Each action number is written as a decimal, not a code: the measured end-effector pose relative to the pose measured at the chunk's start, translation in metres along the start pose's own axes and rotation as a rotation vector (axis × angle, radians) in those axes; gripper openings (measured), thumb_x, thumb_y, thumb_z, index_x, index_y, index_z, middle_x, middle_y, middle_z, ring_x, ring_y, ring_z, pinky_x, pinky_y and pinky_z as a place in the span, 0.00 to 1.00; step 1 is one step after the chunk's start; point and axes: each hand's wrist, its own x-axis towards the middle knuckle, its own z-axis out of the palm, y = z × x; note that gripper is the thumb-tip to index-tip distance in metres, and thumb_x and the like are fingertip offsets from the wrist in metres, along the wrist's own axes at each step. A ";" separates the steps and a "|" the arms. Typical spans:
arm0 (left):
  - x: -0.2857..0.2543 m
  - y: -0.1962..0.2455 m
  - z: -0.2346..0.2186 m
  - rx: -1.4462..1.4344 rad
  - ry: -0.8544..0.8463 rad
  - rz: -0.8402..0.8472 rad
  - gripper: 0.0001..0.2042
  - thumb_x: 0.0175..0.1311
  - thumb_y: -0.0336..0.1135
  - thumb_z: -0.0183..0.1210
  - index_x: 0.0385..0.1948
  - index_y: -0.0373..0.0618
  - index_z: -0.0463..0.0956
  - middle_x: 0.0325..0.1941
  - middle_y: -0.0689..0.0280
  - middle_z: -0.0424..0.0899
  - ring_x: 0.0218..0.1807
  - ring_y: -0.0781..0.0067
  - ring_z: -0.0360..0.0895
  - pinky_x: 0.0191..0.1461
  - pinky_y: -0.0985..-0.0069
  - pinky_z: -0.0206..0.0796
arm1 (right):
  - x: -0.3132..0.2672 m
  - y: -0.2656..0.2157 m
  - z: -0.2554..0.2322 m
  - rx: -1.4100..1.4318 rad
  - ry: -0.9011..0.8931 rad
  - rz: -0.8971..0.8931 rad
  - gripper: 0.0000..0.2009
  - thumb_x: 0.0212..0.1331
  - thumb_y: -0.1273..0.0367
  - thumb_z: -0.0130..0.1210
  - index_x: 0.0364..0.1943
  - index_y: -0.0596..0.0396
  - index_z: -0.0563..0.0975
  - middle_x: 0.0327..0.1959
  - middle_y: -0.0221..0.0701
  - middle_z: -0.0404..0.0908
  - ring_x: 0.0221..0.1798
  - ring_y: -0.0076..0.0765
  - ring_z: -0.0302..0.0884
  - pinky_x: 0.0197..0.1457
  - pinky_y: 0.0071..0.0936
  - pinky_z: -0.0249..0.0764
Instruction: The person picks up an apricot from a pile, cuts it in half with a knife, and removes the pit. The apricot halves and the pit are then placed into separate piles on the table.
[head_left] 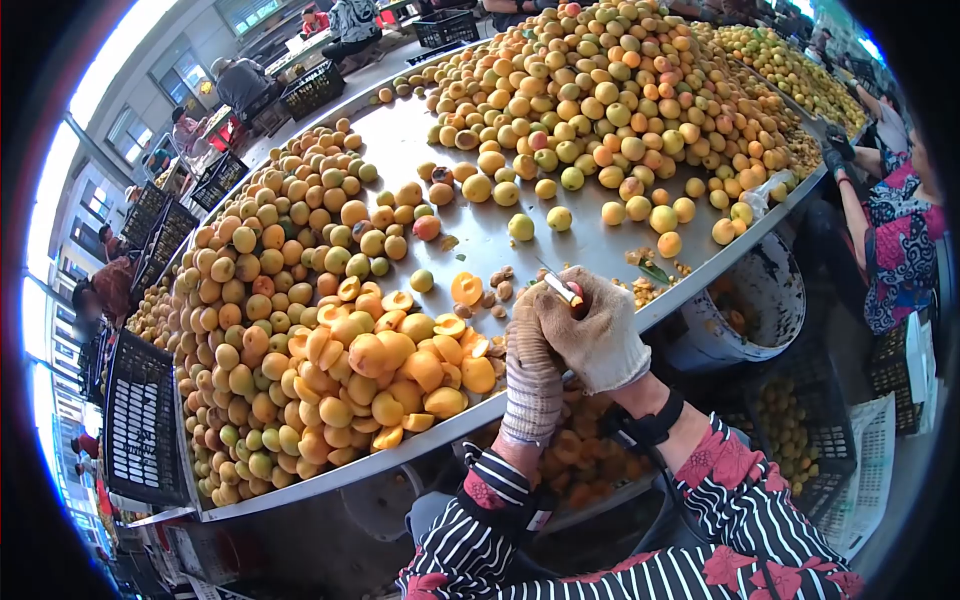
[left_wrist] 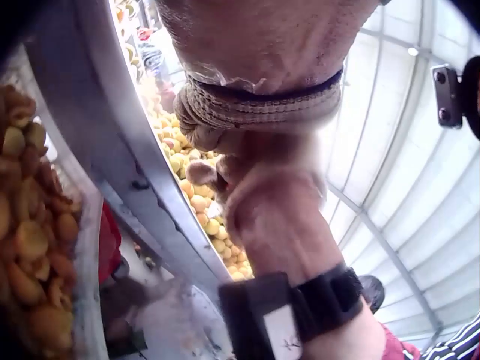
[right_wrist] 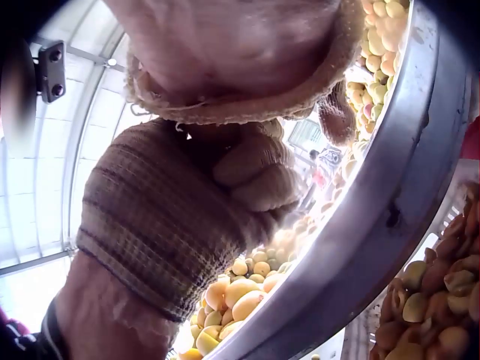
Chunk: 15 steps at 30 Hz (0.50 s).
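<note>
Both my hands wear knit gloves and meet at the near rim of a steel table [head_left: 470,240] heaped with apricots [head_left: 600,90]. My right hand [head_left: 597,338] grips a small knife [head_left: 553,281] whose blade points up and away. My left hand [head_left: 530,365] presses against it, fingers curled round a fruit of which only a reddish sliver shows. The right wrist view shows the left hand [right_wrist: 165,217] as a tight fist. In the left wrist view the right hand [left_wrist: 277,217] is seen with a black strap at the wrist. A heap of cut apricot halves [head_left: 400,365] lies just left of my hands.
Loose pits [head_left: 500,285] lie on the bare steel ahead. A white bucket [head_left: 760,300] stands under the rim on the right, and a crate of halves [head_left: 585,460] sits below my hands. Black crates [head_left: 140,420] line the left side. Another person [head_left: 900,240] works at the right.
</note>
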 end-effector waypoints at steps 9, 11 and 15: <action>-0.009 0.050 -0.017 -0.303 -0.016 -0.299 0.15 0.69 0.35 0.60 0.54 0.42 0.76 0.44 0.63 0.84 0.40 0.74 0.82 0.42 0.78 0.76 | 0.000 0.008 0.006 -0.002 -0.054 -0.053 0.15 0.67 0.59 0.61 0.38 0.60 0.79 0.21 0.30 0.76 0.25 0.19 0.72 0.29 0.28 0.74; -0.011 0.061 -0.018 -0.035 -0.037 -0.238 0.16 0.72 0.42 0.55 0.54 0.42 0.76 0.41 0.64 0.84 0.28 0.80 0.78 0.27 0.84 0.71 | 0.007 0.013 0.007 0.069 0.004 0.029 0.15 0.69 0.59 0.58 0.39 0.60 0.79 0.21 0.30 0.77 0.25 0.19 0.72 0.29 0.28 0.74; -0.010 0.072 -0.017 0.257 0.057 -0.207 0.14 0.70 0.39 0.60 0.50 0.42 0.78 0.41 0.65 0.84 0.38 0.81 0.80 0.41 0.82 0.75 | 0.012 0.015 0.010 0.159 -0.008 0.215 0.14 0.74 0.62 0.53 0.40 0.60 0.79 0.25 0.32 0.80 0.29 0.21 0.73 0.34 0.28 0.74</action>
